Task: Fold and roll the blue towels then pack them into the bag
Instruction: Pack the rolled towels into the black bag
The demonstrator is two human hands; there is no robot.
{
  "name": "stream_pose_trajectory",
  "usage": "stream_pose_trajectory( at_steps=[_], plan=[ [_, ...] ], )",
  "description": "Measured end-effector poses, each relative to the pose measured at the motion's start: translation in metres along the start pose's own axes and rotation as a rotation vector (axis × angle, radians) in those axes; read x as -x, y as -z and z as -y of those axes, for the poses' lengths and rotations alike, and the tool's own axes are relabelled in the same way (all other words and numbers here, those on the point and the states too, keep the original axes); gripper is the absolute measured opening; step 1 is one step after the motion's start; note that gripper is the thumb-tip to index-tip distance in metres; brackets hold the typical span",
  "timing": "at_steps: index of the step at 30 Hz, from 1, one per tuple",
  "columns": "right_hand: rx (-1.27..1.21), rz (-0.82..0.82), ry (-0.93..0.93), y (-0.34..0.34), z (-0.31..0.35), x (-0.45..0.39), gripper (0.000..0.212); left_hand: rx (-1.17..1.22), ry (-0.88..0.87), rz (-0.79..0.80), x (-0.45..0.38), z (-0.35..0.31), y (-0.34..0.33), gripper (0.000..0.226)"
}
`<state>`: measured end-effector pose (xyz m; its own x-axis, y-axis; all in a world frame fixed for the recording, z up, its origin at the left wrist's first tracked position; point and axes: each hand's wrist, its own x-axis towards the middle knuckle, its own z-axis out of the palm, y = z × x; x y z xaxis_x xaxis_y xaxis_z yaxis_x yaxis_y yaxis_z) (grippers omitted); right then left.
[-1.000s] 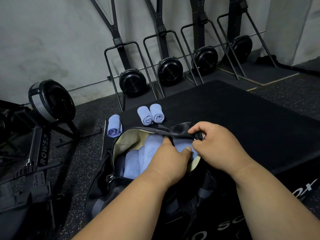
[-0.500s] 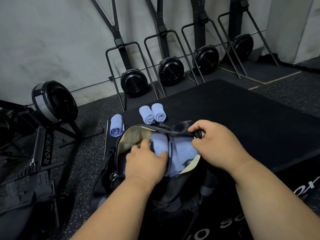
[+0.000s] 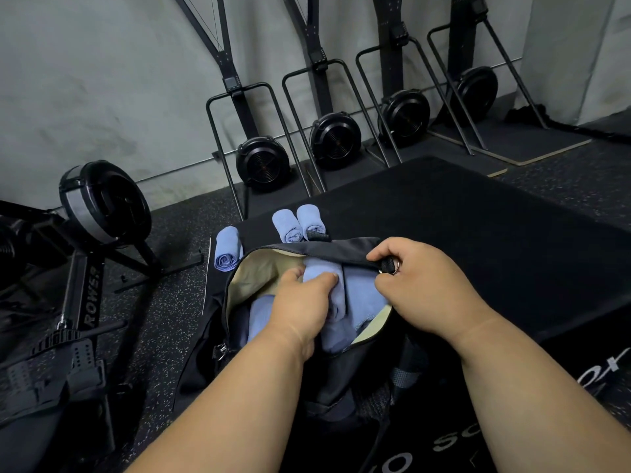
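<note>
Your left hand point(image 3: 300, 302) had slid deeper into the bag point(image 3: 341, 377), fingers curled over a rolled towel point(image 3: 321, 271) you were wedging between the others. Your right hand point(image 3: 420, 285) pinched the rim strap by its ring, holding the mouth wide. If that pinch slipped, the rim could flop shut and the roll might unravel. Three rolls waited outside: one point(image 3: 227, 249) left, two point(image 3: 300, 223) behind. About four were inside.
</note>
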<state>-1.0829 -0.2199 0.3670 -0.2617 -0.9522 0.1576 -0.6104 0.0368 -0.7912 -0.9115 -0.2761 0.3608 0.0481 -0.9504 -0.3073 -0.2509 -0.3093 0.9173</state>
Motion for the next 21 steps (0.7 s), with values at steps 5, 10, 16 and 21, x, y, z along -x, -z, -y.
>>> stream_pose_trajectory(
  at_steps=[5, 10, 16, 21],
  plan=[
    [-0.017, -0.01, 0.006, 0.002, -0.001, 0.0, 0.032, -0.203, 0.018, -0.071, -0.001, 0.011, 0.003, 0.053],
    [-0.012, 0.001, 0.011, 0.002, -0.003, 0.0, 0.032, -0.386, 0.017, -0.045, 0.001, 0.007, 0.007, 0.082],
    [-0.011, -0.001, 0.017, 0.0, 0.0, 0.001, 0.033, -0.282, -0.075, -0.068, 0.001, 0.01, -0.004, 0.089],
    [0.005, -0.004, 0.024, -0.001, 0.0, 0.001, 0.034, -0.311, -0.085, -0.065, -0.001, 0.011, -0.009, 0.081]
  ],
)
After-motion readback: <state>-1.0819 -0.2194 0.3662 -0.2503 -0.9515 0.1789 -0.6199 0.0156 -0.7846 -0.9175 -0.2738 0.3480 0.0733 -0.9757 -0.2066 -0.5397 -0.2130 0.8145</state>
